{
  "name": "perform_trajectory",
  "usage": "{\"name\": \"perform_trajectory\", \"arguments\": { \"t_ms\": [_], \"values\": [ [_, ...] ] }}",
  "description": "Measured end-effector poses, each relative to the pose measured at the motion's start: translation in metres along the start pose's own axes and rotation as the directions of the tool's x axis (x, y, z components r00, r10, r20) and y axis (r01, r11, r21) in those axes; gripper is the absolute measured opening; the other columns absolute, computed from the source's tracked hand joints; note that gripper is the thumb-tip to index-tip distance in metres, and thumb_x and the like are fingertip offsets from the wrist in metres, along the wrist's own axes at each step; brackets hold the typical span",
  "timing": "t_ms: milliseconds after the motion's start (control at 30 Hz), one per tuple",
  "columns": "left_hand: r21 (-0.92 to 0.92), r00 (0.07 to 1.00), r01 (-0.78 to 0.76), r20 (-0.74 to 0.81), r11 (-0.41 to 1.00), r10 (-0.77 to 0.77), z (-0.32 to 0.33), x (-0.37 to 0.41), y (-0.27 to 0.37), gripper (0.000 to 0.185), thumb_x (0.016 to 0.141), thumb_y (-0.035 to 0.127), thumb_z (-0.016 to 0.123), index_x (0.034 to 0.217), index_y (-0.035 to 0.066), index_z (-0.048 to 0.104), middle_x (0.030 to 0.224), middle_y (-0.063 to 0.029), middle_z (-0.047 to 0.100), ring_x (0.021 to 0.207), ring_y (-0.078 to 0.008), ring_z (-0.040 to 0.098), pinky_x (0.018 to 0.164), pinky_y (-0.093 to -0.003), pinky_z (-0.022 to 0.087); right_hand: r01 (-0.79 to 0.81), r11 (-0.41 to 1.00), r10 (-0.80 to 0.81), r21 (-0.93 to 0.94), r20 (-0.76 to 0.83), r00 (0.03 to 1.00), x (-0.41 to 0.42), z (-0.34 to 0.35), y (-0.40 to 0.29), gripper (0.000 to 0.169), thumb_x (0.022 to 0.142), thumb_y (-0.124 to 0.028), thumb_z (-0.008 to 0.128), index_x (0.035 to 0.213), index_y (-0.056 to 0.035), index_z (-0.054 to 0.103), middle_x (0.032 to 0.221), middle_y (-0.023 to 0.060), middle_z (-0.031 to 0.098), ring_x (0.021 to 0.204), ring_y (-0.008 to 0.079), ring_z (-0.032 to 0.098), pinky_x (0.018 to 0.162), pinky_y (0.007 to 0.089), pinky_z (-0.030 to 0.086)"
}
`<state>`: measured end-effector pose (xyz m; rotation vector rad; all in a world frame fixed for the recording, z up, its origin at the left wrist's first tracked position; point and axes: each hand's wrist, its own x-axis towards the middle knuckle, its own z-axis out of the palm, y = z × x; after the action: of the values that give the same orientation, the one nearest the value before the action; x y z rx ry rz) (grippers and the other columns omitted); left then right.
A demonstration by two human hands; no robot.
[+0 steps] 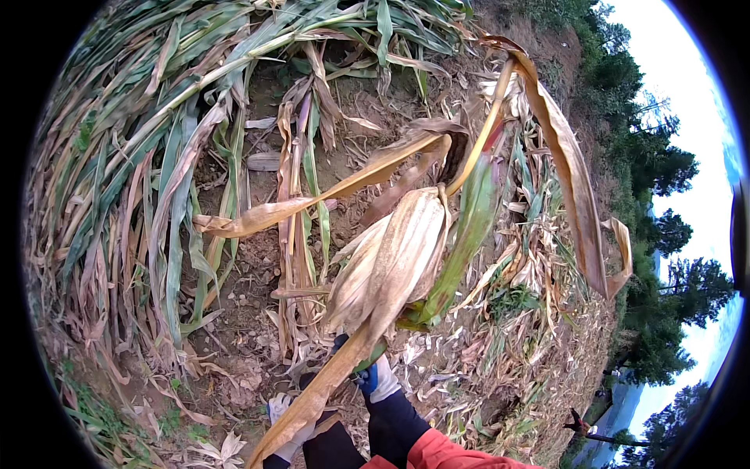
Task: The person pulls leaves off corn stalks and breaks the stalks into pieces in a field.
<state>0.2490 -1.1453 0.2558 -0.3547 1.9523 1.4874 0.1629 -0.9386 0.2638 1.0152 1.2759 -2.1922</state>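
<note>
Right in front of me stands a maize plant with a dry, husk-covered ear (404, 252) and a green-and-purple stalk (463, 240). My right hand (378, 378), in a blue-and-white work glove, closes around the stalk's lower end, just below the ear. A dark object beside its fingers is too hidden to name. My left hand (280, 407), in a pale glove, is lower and to the left. A long dry leaf (316, 398) crosses in front and covers much of it, so what it holds does not show. A red sleeve (457, 448) with a dark cuff covers my right arm.
Cut maize stalks with drooping leaves (158, 140) are heaped at the left and top. Dry husks and leaf litter (469, 375) cover the soil on the right. Trees (656, 234) edge the field at far right, where the sky shows sideways.
</note>
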Motion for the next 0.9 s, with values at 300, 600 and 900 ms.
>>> {"name": "perform_trajectory", "arguments": {
  "t_ms": [300, 600, 900],
  "values": [
    [-0.198, 0.928, -0.352, -0.198, 0.915, 0.315, 0.002, -0.005, 0.073, 0.054, 0.073, 0.019, 0.069, 0.119, 0.000, 0.048, 0.102, -0.0190, 0.059, 0.095, -0.0299, 0.058, 0.082, -0.0350, 0.045, 0.256, 0.967, -0.253, -0.003, 0.143, 0.957, -0.030, 0.089, -0.089, 0.019, 0.093, -0.031, 0.049, 0.088, -0.0123, 0.050, 0.060, -0.0012, 0.048, 0.038, 0.0094, 0.040, 0.034, 0.0236, 0.031],
    [0.210, 0.620, -0.141, -0.743, 0.968, 0.251, -0.055, -0.036, -0.035, 0.060, 0.071, 0.021, 0.075, 0.116, -0.005, 0.044, 0.106, -0.0212, 0.053, 0.096, -0.0333, 0.055, 0.082, -0.0383, 0.044, 0.799, 0.332, -0.575, -0.502, 0.563, 0.593, -0.045, 0.267, -0.033, 0.031, 0.090, -0.021, 0.049, 0.116, -0.0027, 0.053, 0.086, 0.0150, 0.060, 0.083, 0.0257, 0.058, 0.077, 0.0345, 0.046],
    [0.208, 0.379, -0.278, -0.873, 0.938, 0.306, -0.352, 0.018, 0.031, 0.032, 0.079, 0.008, 0.066, 0.106, -0.005, 0.055, 0.098, -0.0103, 0.061, 0.087, -0.0165, 0.057, 0.080, -0.0291, 0.044, 0.347, 0.852, -0.188, -0.393, 0.389, 0.902, -0.038, 0.182, -0.084, 0.025, 0.092, -0.016, 0.043, 0.104, -0.0009, 0.060, 0.081, 0.0047, 0.067, 0.038, 0.0033, 0.035, 0.035, 0.0202, 0.029]
  ]
}}
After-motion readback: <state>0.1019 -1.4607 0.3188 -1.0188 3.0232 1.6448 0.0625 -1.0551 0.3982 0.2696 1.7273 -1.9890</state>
